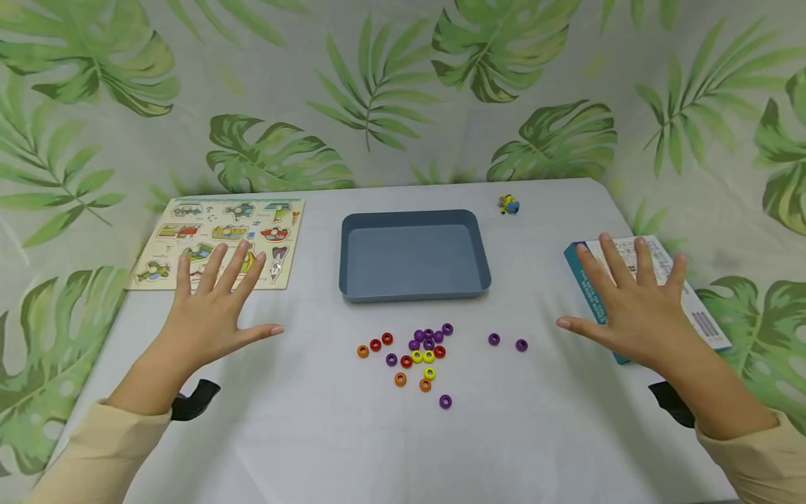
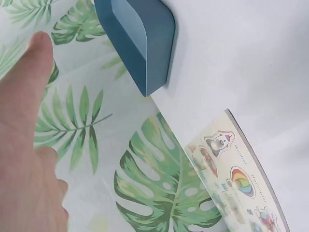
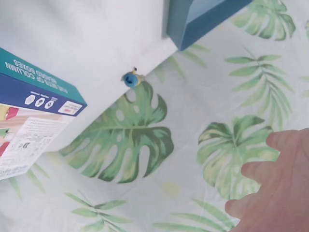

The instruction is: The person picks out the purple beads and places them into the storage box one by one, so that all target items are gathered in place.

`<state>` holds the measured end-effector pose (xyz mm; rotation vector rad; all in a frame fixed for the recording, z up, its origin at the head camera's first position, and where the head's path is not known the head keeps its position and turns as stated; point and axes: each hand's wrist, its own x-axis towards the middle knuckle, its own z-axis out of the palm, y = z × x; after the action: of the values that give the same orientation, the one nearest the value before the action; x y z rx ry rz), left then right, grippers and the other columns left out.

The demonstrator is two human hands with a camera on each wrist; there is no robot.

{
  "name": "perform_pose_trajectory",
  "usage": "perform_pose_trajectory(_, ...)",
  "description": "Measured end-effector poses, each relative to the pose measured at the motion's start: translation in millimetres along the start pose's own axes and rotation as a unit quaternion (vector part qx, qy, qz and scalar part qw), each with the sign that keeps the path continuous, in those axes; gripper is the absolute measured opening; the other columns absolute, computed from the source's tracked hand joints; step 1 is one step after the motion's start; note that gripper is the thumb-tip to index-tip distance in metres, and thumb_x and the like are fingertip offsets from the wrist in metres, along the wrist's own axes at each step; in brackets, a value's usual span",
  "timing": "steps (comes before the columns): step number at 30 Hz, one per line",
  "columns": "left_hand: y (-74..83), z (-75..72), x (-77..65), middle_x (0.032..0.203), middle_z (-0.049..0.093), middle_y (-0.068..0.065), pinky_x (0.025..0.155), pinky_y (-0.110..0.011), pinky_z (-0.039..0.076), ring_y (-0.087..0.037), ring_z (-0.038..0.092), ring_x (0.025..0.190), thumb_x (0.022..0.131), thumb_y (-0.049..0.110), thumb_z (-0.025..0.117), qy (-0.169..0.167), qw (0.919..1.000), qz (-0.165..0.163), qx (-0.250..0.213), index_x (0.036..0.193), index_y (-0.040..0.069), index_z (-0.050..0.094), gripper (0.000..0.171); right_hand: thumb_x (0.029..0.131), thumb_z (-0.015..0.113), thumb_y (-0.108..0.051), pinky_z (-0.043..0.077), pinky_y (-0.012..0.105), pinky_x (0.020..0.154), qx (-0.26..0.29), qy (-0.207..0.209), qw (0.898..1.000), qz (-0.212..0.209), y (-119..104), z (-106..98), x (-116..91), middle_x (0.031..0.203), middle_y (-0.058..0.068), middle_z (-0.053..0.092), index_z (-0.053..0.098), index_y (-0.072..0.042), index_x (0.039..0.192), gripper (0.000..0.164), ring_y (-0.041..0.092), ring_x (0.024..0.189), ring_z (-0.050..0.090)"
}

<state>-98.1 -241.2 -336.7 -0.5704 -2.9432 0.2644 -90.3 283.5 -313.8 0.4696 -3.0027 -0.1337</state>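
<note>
Both hands hover with fingers spread, holding nothing. My left hand (image 1: 210, 318) is over the table's left side, nearest a wooden picture puzzle board (image 1: 214, 241) whose lower part it partly hides. On the right, my right hand (image 1: 636, 311) covers part of a teal and white cardboard box (image 1: 683, 287). Between the hands lie loose beads (image 1: 429, 344) in purple, red, yellow and orange, several of them bunched together. Two purple beads (image 1: 507, 342) sit apart to the right. Behind the beads stands a blue-grey rectangular tray (image 1: 415, 262) with nothing in it.
A small yellow and blue toy figure (image 1: 508, 204) is near the table's back edge, right of the tray. The white table (image 1: 327, 434) meets a leaf-patterned cloth (image 1: 403, 91) at the back and sides. Black straps (image 1: 195, 400) are around the wrists.
</note>
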Motion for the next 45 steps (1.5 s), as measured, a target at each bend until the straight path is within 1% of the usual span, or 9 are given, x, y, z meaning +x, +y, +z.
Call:
perform_pose_trajectory(7,-5.7,13.0,17.4,0.138,-0.004,-0.003,0.096,-0.049,-0.009,-0.021,-0.009,0.123,0.063,0.070,0.042,0.057,0.9961,0.052,-0.043,0.134,0.017,0.005,0.095,0.064,0.052,-0.062,-0.026,0.051,0.083,0.033,0.018,0.999,-0.008,1.5,-2.6,-1.6,0.137,0.003,-0.012,-0.003,-0.020,0.134,0.097,0.026,0.118,-0.022)
perform_pose_trajectory(14,2.3,39.7,48.0,0.138,0.001,-0.002,0.100,-0.041,0.002,-0.019,0.004,0.124,0.066,0.066,0.044,0.079,0.9886,0.066,-0.110,0.134,0.010,0.008,0.095,0.066,0.063,-0.044,-0.012,0.047,0.095,0.179,0.057,0.982,-0.022,-0.7,12.5,-7.0,0.138,0.005,-0.002,0.004,-0.013,0.134,0.096,0.026,0.122,-0.009)
perform_pose_trajectory(20,19.9,67.3,72.8,0.138,0.009,-0.005,0.101,-0.038,0.008,-0.019,0.007,0.124,0.067,0.066,0.043,0.071,0.9812,0.061,-0.169,0.134,0.013,0.008,0.092,0.069,0.066,-0.028,0.012,0.051,0.096,0.319,0.057,0.946,0.002,-7.3,49.7,-17.9,0.138,0.001,0.010,0.013,-0.021,0.134,0.084,0.021,0.124,0.006)
perform_pose_trajectory(23,28.9,81.1,81.6,0.137,0.012,-0.004,0.101,-0.036,0.010,-0.018,0.009,0.123,0.067,0.065,0.044,0.062,0.9749,0.050,-0.208,0.134,0.016,0.010,0.090,0.068,0.067,-0.022,0.026,0.031,0.096,0.363,0.072,0.929,0.022,-11.3,74.9,-21.2,0.134,-0.001,0.022,0.024,-0.024,0.131,0.076,0.019,0.119,0.024)
perform_pose_trajectory(27,38.6,96.3,88.6,0.137,0.015,-0.002,0.100,-0.036,0.015,-0.019,0.013,0.123,0.067,0.060,0.050,0.047,0.9656,0.038,-0.253,0.133,0.015,0.016,0.087,0.070,0.065,-0.016,0.031,0.006,0.084,0.437,0.072,0.896,0.030,-18.3,108.2,-23.7,0.126,0.001,0.036,0.037,-0.022,0.124,0.062,0.010,0.109,0.038)
perform_pose_trajectory(29,42.7,101.4,90.8,0.136,0.018,-0.003,0.099,-0.036,0.016,-0.021,0.016,0.122,0.067,0.057,0.053,0.042,0.9609,0.036,-0.271,0.132,0.012,0.021,0.086,0.072,0.063,-0.015,0.034,0.010,0.084,0.479,0.054,0.876,0.032,-22.1,121.3,-24.5,0.123,0.002,0.039,0.039,-0.017,0.123,0.056,0.008,0.107,0.039)
perform_pose_trajectory(32,47.9,104.9,92.3,0.135,0.020,-0.004,0.099,-0.036,0.017,-0.023,0.017,0.121,0.067,0.054,0.055,0.026,0.9573,0.031,-0.286,0.131,0.009,0.025,0.084,0.074,0.062,-0.019,0.038,0.015,0.082,0.511,0.031,0.858,0.046,-27.3,134.2,-25.0,0.120,0.001,0.042,0.042,-0.013,0.121,0.051,0.010,0.104,0.043)
perform_pose_trajectory(42,53.2,108.8,91.4,0.134,0.024,-0.004,0.099,-0.035,0.019,-0.022,0.021,0.120,0.069,0.054,0.053,-0.006,0.9494,0.017,-0.314,0.129,0.010,0.030,0.077,0.076,0.058,-0.025,0.039,0.007,0.076,0.514,0.020,0.853,0.084,-33.3,160.3,-27.9,0.109,-0.001,0.052,0.052,-0.016,0.110,0.036,0.009,0.093,0.047)
perform_pose_trajectory(45,53.4,109.1,91.3,0.134,0.024,-0.003,0.098,-0.035,0.020,-0.022,0.022,0.120,0.069,0.055,0.052,-0.009,0.9474,0.014,-0.320,0.129,0.011,0.029,0.078,0.077,0.058,-0.024,0.039,0.007,0.074,0.506,0.028,0.858,0.082,-35.5,162.8,-27.4,0.105,-0.004,0.054,0.055,-0.017,0.106,0.030,0.007,0.091,0.047)
